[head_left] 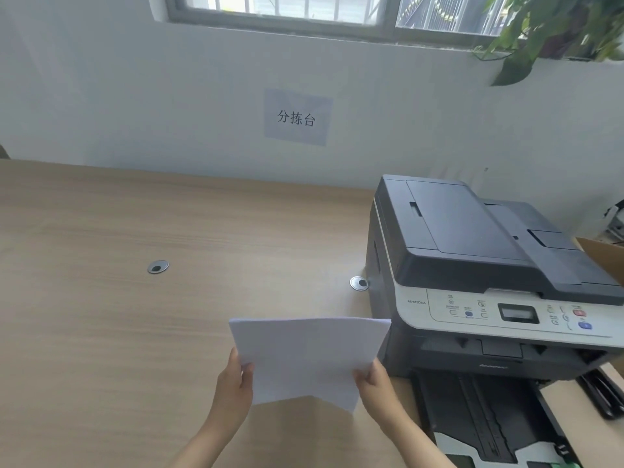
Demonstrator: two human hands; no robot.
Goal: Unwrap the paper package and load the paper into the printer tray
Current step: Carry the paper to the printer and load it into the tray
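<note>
I hold a thin stack of white paper (309, 358) above the wooden desk, left of the printer. My left hand (234, 380) grips its left edge and my right hand (373, 383) grips its right edge. The sheets sag in the middle. A dark grey and white printer (472, 265) stands at the right. Its black paper tray (486, 420) is pulled out toward me at the lower right and looks bare inside. No wrapper is in view.
The wooden desk (135, 315) has two round cable grommets (158, 267) (359, 283). A cardboard box corner (604, 261) sits right of the printer. A paper sign (297, 117) hangs on the wall, and a plant (553, 25) hangs at the top right.
</note>
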